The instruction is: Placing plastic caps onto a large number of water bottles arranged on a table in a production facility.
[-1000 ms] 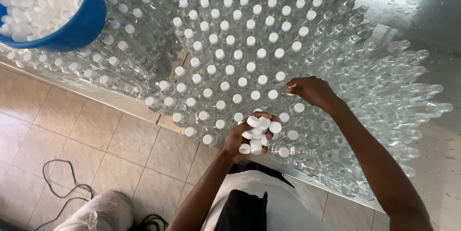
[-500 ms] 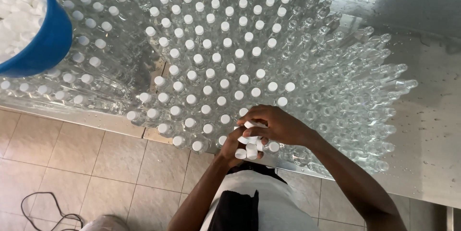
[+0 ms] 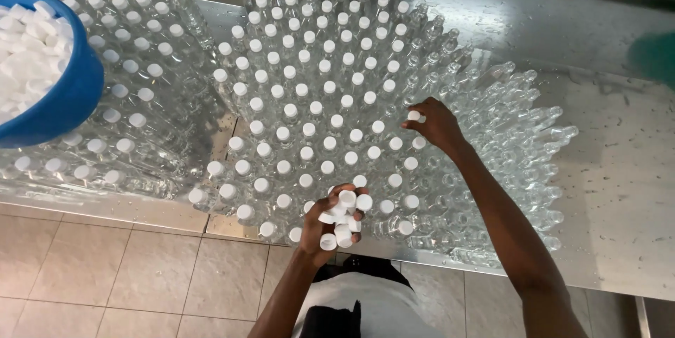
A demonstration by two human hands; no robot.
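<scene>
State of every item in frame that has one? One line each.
Left hand: cupped, holding a pile of loose white caps.
Right hand: pinching a single white cap over the bottles.
Capped bottles: upright, white caps on.
Uncapped bottles: upright, necks open, right side of the cluster.
Blue tub: full of white caps.
Metal table: wet, droplets visible.

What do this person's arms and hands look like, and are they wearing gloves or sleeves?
No gloves: the left hand and right hand are bare, and both forearms are uncovered as far as they show. No watch, ring or bracelet is visible. Below them shows a white top with a dark patch.
</scene>
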